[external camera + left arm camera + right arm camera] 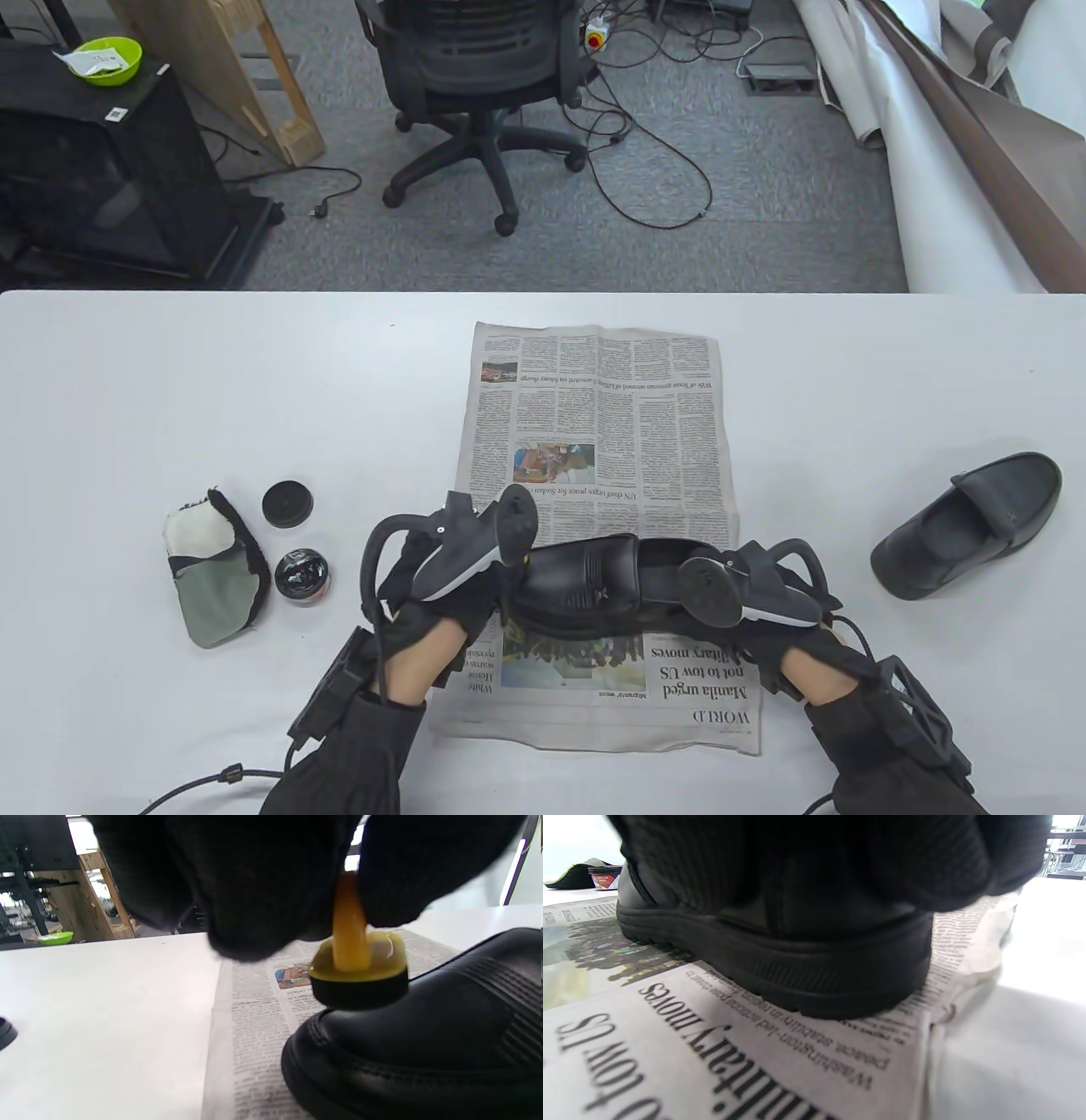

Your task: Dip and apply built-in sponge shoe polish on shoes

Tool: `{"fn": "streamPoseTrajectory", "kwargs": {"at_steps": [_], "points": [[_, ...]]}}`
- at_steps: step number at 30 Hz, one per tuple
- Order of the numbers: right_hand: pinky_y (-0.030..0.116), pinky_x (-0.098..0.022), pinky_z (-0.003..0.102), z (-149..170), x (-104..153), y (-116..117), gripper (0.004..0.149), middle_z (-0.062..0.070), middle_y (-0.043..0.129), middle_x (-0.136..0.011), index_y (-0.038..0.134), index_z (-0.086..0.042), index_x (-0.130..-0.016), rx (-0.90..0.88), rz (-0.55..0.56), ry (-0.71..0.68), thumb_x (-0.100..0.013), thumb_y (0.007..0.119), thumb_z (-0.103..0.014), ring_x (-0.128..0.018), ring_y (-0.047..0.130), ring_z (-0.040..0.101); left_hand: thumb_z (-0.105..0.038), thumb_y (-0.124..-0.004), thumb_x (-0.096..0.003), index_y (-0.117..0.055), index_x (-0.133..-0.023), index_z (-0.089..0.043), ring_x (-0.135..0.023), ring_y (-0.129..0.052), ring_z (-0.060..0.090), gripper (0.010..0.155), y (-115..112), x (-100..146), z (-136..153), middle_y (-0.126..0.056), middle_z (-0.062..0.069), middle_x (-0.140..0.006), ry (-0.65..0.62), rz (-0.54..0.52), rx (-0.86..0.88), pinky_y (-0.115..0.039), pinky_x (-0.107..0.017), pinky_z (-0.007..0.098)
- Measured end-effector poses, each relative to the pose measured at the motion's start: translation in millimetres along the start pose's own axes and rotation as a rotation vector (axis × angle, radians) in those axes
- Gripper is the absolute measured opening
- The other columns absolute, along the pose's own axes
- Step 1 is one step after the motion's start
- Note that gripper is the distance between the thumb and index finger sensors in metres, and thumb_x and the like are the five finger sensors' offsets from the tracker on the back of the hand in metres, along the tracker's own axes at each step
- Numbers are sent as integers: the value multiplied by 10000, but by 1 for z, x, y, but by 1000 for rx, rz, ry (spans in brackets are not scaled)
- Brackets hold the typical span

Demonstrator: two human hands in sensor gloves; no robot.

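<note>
Applying step: left hand [254,887] is pinching the yellow sponge applicator [358,971] closed-fingered, dabbing the shoe [585,586] toe on the newspaper [594,407], lower centre. Right hand [764,594] is probably gripping the heel, grip unclear. Next: re-dipping in the polish jar [301,576], lower left
</note>
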State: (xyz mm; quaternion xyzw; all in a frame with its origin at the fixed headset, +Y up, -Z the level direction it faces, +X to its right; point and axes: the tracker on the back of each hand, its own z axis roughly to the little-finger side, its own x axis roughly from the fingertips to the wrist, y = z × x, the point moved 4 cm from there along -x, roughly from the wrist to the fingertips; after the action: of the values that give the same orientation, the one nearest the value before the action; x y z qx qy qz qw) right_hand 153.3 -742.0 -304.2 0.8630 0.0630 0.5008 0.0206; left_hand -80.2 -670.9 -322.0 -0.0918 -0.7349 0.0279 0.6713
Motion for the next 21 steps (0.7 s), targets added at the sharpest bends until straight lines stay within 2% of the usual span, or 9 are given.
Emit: {"fn": "streamPoseTrajectory", "kwargs": {"at_steps": [7,9,11,14,21], "points": [[814,-495,461,0,-1,0,415,5,830,-703,876,-256,-565,-2,-2,-9,-320,806,-584,-334,932,194,-531,-919,-413,-910,-774,-221,-299,-1037,40,476,-23,-18,-18,-1024,25,-608,18,47,-77,-864,-581,421],[814,-495,461,0,-1,0,415,6,830,-703,875,-256,-565,-3,-2,-9,-321,806,-584,-333,932,194,-542,-898,-420,-904,-779,-225,-307,-1034,50,479,-25,-19,-20,-1017,23,-614,18,28,-68,-858,-586,427],[814,-495,461,0,-1,0,415,5,830,-703,876,-255,-565,-3,-3,-9,-321,806,-583,-333,932,194,-545,-861,-441,-886,-812,-226,-344,-1038,67,490,-30,-18,-21,-1005,28,-652,19,77,-80,-845,-599,441],[814,-495,461,0,-1,0,413,4,830,-703,875,-257,-564,-2,-3,-7,-321,806,-584,-334,932,194,-521,-871,-442,-846,-861,-233,-395,-1042,80,509,-33,-15,-24,-986,28,-694,13,14,-99,-835,-614,447],[814,-495,461,0,-1,0,414,3,830,-702,876,-256,-563,-2,-3,-2,-321,805,-584,-333,932,193,-504,-896,-432,-868,-837,-220,-369,-1055,61,496,-33,-6,-16,-1007,28,-663,23,-15,-78,-857,-592,434]]}}
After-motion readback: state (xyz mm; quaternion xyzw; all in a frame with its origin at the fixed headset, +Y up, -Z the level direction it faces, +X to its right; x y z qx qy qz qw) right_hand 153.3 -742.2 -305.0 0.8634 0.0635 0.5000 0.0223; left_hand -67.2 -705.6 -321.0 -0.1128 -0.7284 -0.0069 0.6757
